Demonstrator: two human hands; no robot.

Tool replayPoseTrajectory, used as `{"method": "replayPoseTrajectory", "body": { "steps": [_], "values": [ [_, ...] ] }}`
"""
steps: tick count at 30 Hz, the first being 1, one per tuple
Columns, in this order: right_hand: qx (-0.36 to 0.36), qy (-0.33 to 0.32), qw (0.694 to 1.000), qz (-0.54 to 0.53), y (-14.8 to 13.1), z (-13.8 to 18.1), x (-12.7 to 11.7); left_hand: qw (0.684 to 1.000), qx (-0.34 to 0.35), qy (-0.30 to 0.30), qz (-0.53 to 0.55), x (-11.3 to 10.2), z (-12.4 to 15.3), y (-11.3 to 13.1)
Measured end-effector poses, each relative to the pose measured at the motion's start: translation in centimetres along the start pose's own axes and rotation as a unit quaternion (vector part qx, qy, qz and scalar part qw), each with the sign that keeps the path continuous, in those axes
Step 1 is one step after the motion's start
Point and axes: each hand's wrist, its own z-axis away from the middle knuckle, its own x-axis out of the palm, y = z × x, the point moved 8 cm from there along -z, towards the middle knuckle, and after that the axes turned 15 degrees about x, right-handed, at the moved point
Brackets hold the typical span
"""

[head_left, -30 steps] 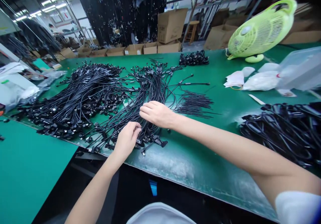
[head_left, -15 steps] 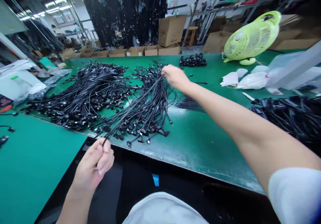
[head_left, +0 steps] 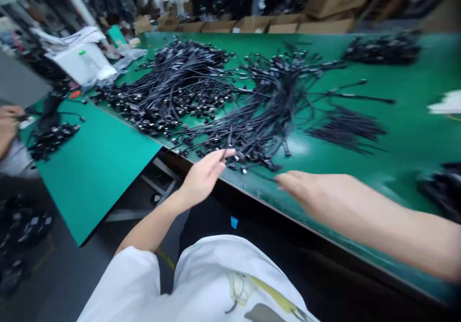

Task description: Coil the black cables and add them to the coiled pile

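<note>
My left hand (head_left: 204,177) is over the table's front edge, just before the nearer pile of black cables (head_left: 261,120). A thin black cable (head_left: 225,154) shows between its thumb and fingers. To the right, my right hand (head_left: 306,187) is low over the table, smeared by motion, its fingers pressed together on a dark strand that runs left toward the pile. Whether both hands hold the same cable is unclear. The pile's plug ends lie toward me. A bigger pile of black cables (head_left: 173,86) lies to the left.
Thin black strips (head_left: 347,129) lie right of the cables, and a black bundle (head_left: 385,48) at the back right. A green side table (head_left: 97,163) adjoins at left, near another person's hand (head_left: 7,125). A white box (head_left: 81,62) stands behind. Cardboard boxes (head_left: 252,24) line the far edge.
My right hand has come back from the pile's far end to the front edge. My left hand has moved right and up to the pile's near end. The view has turned left and down.
</note>
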Motion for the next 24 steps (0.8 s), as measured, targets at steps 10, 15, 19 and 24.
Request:
{"method": "replayPoseTrajectory", "body": {
  "steps": [10,15,19,24],
  "values": [
    [0.139,-0.029,0.989,0.047,6.7,0.1,-2.5,0.923,-0.193,-0.072,0.325,2.9,1.5,-1.1],
    [0.232,-0.003,0.966,-0.113,12.6,2.2,-0.8,0.861,-0.105,0.198,0.457,-4.1,0.7,0.5],
    [0.25,0.035,0.964,-0.079,13.0,2.9,-0.3,0.89,-0.111,0.194,0.397,-4.4,0.8,-0.1],
    [0.161,-0.062,0.979,0.11,5.0,3.8,1.9,0.993,-0.017,0.048,0.102,-0.2,-0.2,-0.7]
  ]
}}
